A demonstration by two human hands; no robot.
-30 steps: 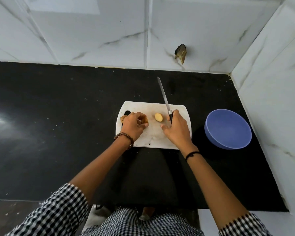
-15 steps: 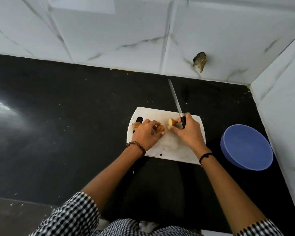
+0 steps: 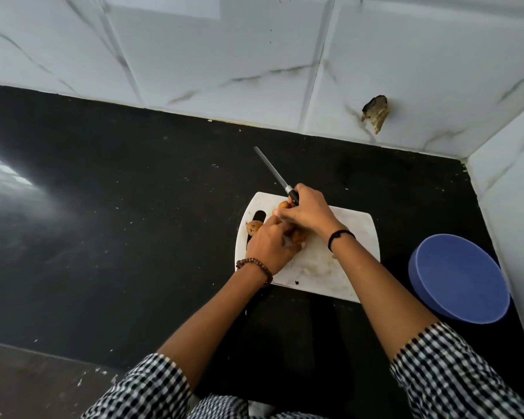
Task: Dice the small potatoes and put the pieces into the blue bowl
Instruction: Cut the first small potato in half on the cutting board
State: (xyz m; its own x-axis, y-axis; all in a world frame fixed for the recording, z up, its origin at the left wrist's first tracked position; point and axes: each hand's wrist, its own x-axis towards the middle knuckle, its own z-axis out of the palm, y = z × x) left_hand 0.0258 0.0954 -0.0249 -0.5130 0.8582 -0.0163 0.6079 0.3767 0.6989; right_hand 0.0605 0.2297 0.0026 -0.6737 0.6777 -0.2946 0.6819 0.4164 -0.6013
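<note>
Dicing barely begun: nothing shows in the blue bowl (image 3: 457, 276) at the right edge of the frame.
On the white cutting board (image 3: 354, 237) in mid-frame, the left hand (image 3: 271, 247) curls its fingers over a small potato (image 3: 298, 235). The right hand (image 3: 307, 211) grips the knife (image 3: 273, 170) by its handle, blade pointing upper left, fingertips at a potato piece (image 3: 283, 205). A spotted potato (image 3: 253, 227) lies by the board's slot. No dice visible, so cutting and transfer remain.
</note>
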